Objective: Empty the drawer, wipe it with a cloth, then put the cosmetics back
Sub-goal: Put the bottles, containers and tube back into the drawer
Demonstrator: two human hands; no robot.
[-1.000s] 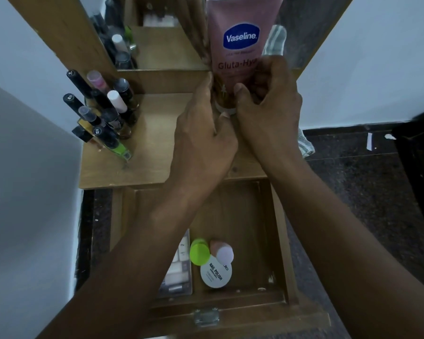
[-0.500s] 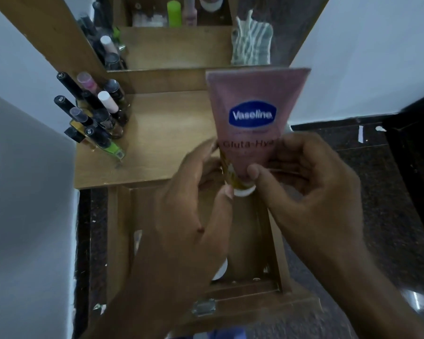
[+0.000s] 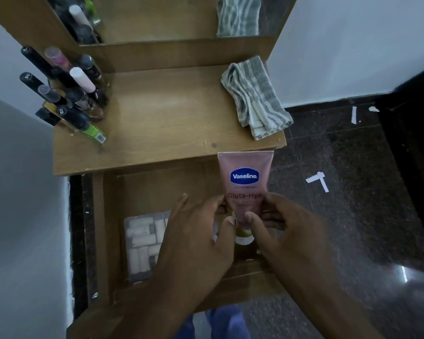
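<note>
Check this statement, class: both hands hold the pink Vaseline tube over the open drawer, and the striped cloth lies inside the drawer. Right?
Not quite. The head view shows the striped cloth on the shelf top, not inside the drawer. Both hands, left and right, do hold the pink Vaseline tube over it.

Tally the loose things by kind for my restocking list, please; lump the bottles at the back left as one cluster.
Pink tube, held by both hands over the drawer: 1
Striped cloth on the shelf: 1
Clear box in the drawer: 1
Bottle cluster: 1, too overlapped to count singly
Total: 4
</note>
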